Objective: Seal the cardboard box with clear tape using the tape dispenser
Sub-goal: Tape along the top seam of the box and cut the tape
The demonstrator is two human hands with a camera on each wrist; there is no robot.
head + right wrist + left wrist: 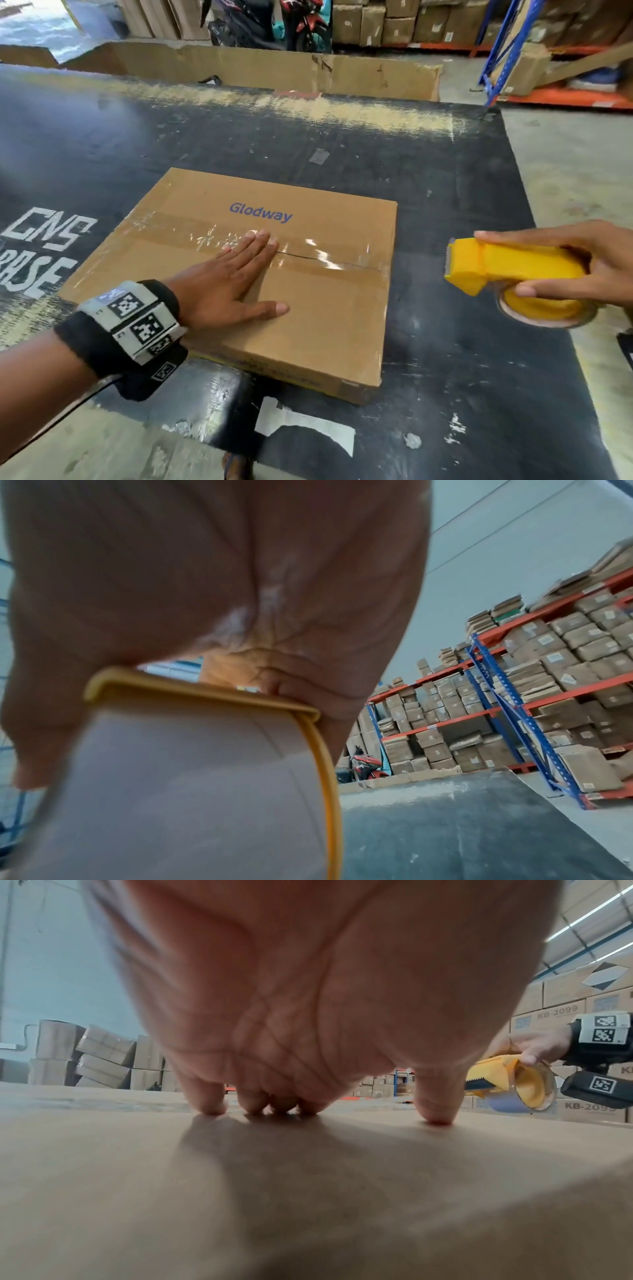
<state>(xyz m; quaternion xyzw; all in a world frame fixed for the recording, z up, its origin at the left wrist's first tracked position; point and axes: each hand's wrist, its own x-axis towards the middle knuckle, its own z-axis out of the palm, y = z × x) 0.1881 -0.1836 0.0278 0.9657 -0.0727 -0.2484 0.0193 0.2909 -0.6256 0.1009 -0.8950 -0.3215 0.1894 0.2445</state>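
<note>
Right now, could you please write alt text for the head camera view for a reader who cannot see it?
A person's left hand presses flat on a clear tape strip along the seam of a flat cardboard box, while the right hand holds a yellow tape dispenser beside it. The box lies on a dark worktable.

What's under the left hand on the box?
The left hand lies flat on the cardboard box, fingertips on the clear tape over the centre seam. The seam beneath the fingers is covered.
</note>
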